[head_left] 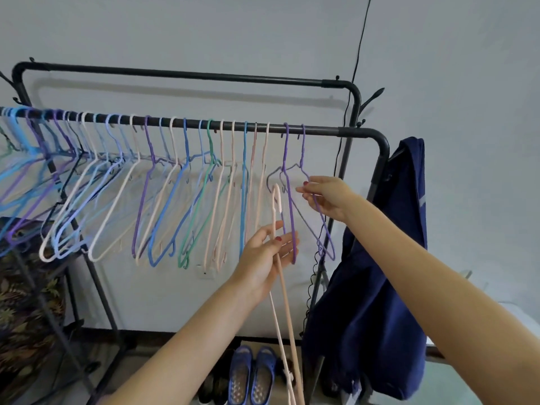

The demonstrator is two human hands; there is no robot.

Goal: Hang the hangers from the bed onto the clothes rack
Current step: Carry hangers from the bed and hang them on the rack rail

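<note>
A black clothes rack [362, 133] crosses the view, its near rail carrying several hangers in blue, purple, green, white and peach. The last purple hanger [321, 217] hangs at the rail's right end, and my right hand [324, 197] pinches its sloping arm. Below the rail, my left hand [266, 258] holds a peach hanger [285, 299] by its neck. That hanger's hook [277, 197] points up, short of the rail, and its body hangs down past my wrist. A second purple hanger [289, 200] hangs just behind my left fingers.
A dark blue garment [388, 273] hangs on the rack's right post. Blue slippers [251, 375] and dark shoes sit on the floor under the rack. A patterned cloth [26, 302] hangs at the left. A black cable [361, 39] runs down the wall.
</note>
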